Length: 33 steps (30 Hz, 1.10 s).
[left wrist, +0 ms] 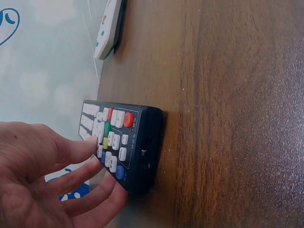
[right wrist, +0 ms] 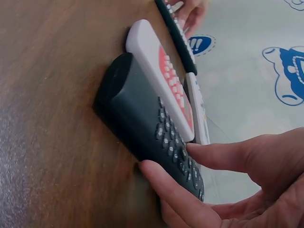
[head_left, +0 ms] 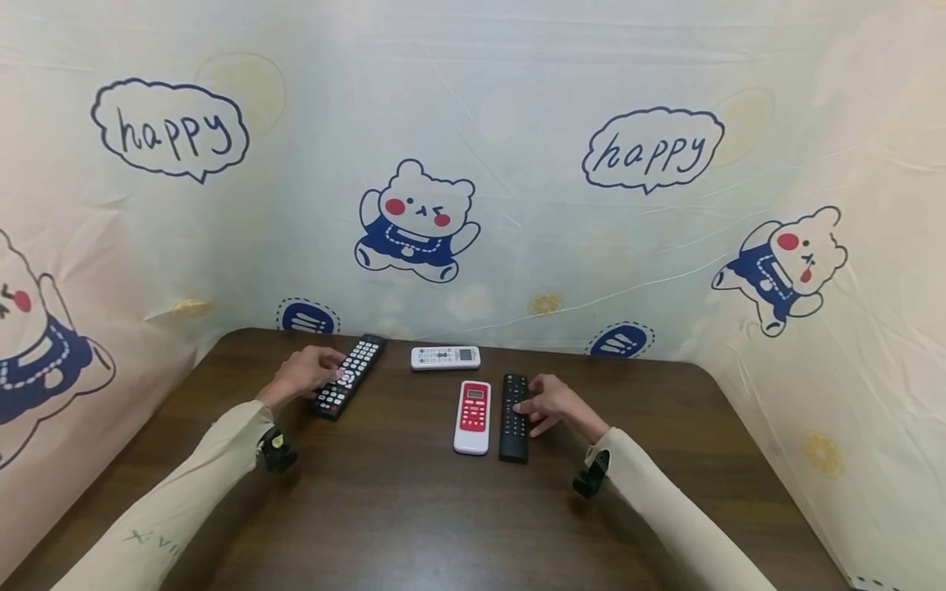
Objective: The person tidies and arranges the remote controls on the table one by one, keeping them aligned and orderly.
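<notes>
In the head view my left hand grips a black remote control with white buttons, which lies slanted at the table's back left. The left wrist view shows the thumb on its button face and the other fingers along its side edge. My right hand holds an all-black remote control from its right side, thumb over the keys and index finger against the edge. Just left of that one is a red and white remote control, lying lengthwise. A white remote control lies crosswise behind it.
The brown wooden table ends at the back against a pale printed curtain with bears and lettering, which also hangs at both sides. Each wrist carries a small black camera, the left one and the right one.
</notes>
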### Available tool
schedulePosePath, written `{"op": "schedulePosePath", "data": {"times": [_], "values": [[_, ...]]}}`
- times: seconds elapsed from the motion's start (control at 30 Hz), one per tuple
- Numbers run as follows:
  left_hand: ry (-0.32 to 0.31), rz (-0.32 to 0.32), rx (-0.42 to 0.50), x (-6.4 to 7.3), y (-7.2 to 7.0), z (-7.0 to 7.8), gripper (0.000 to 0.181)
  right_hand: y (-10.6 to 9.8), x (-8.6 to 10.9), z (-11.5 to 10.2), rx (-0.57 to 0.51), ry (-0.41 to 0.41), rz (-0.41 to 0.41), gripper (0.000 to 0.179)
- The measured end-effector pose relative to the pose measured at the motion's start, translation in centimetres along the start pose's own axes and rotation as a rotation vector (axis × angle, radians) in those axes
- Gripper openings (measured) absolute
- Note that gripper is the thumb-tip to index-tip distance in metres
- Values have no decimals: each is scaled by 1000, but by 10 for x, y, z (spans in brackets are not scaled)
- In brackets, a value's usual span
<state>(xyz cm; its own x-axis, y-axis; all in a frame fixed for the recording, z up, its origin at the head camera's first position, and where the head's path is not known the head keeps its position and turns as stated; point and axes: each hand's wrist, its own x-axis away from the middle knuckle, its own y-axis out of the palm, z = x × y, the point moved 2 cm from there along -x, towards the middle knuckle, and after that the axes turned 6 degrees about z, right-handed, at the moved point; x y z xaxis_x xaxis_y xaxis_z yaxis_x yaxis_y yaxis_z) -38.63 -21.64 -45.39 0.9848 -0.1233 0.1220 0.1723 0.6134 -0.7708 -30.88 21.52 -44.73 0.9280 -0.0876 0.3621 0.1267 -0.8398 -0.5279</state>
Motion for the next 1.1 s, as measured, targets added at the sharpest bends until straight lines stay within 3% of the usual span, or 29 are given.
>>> {"op": "schedulePosePath", "data": {"times": [0.37, 0.6, 0.73, 0.83, 1.0, 1.1], "values": [[19, -8, 45, -2, 5, 1, 45, 1, 1, -1, 28, -10, 30, 54], [7, -33, 63, -2, -2, 1, 46, 5, 0, -3, 34, -18, 0, 55], [32, -44, 54, -1, -4, 5, 48, 6, 0, -3, 25, -11, -8, 55], [67, 6, 38, -2, -4, 8, 46, 5, -1, -5, 22, -7, -9, 55], [164, 175, -6, -8, 0, 19, 39, 4, -1, -5, 30, -8, -7, 54], [232, 242, 15, -10, 3, 26, 38, 5, -2, -4, 34, -8, -9, 54]]}}
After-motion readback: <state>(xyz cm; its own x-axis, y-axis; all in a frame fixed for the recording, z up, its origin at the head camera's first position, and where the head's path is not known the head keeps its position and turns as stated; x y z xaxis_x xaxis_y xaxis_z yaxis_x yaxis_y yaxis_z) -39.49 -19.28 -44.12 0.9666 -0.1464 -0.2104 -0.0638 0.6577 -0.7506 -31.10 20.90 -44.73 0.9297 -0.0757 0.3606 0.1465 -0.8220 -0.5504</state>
